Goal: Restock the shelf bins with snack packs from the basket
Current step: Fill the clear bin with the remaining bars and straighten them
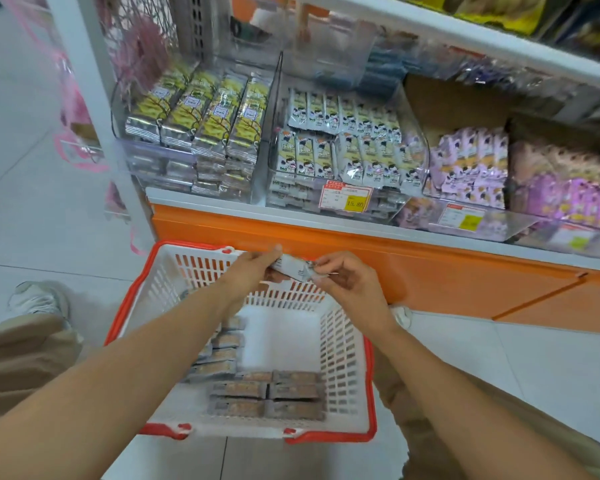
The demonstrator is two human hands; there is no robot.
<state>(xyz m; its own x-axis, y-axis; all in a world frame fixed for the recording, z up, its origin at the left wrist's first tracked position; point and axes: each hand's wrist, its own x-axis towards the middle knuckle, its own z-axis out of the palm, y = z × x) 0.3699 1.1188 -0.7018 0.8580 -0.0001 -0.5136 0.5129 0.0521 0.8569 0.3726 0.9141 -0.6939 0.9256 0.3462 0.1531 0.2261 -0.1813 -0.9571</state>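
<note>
Two-handed hold: one snack pack above the far rim of the basket.
Our left hand and right hand each pinch one end with curled fingers. We judge the pack light, thin and probably slick, so we grip it at the sealed ends, not mid-body.

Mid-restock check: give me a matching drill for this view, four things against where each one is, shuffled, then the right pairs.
Things:
1 basket
2 lone snack pack
3 price label
4 yellow-and-silver packs

Places:
a in the leftmost clear bin
b pinched between the left hand and the right hand
c on the floor below the shelf
d on the front of the middle bin

Pairs: 1-c; 2-b; 3-d; 4-a
</note>
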